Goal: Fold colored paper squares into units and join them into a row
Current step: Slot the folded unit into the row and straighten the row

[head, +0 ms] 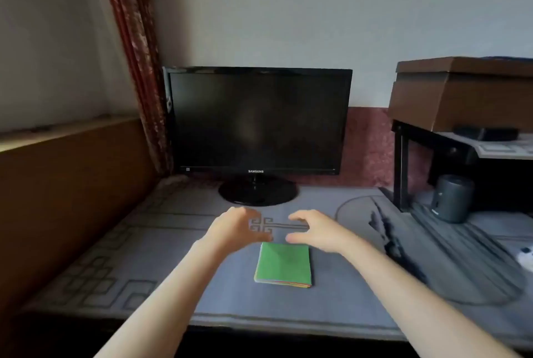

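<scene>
A small stack of colored paper squares [284, 264], green sheet on top with other colors showing at its near edge, lies on the grey patterned desk cover [161, 256]. My left hand [235, 227] hovers just beyond the stack's far left corner, fingers loosely spread and holding nothing. My right hand [315, 229] hovers past the far right corner, fingers and thumb apart, also holding nothing. The two hands face each other above the desk; both are slightly blurred.
A black monitor [258, 121] on its round stand [257, 191] sits behind the hands. At right a black shelf frame [401, 164] carries a brown box [464, 92]; a dark cylinder [452, 199] stands beneath. A wooden panel [63, 184] and red curtain [135, 54] border the left.
</scene>
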### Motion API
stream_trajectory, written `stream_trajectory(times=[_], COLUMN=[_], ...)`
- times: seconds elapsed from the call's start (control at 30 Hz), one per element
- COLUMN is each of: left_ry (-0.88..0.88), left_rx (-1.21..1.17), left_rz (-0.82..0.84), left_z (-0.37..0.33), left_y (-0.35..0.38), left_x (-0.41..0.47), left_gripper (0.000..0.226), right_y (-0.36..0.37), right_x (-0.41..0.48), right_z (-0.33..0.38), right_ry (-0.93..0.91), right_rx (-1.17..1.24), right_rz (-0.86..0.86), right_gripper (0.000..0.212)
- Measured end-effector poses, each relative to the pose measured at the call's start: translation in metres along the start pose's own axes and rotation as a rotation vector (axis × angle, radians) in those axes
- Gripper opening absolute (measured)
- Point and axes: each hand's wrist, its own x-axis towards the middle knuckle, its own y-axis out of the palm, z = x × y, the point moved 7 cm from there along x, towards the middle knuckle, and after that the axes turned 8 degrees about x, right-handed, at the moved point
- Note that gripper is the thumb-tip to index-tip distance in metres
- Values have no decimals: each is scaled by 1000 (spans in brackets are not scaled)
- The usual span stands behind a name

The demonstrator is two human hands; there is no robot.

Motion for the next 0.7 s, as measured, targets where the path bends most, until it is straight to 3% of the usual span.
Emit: stream_trajectory(times=[0.3, 0.5, 0.7], left_ry=[29, 40, 57], left_rx=[-65, -80, -122], left_rz=[50, -77, -139], left_z=[3, 7, 13], left_y=[64, 82, 89], left_x=[5, 2, 0], left_gripper=[67, 65, 68], right_y=[35, 33, 24], right_x=[7, 13, 18], right_z=[-45, -52, -62], right_ry=[92, 41, 0], right_rx=[-76, -47, 161], right_rz=[25, -17, -183], right_gripper=[67, 51, 29])
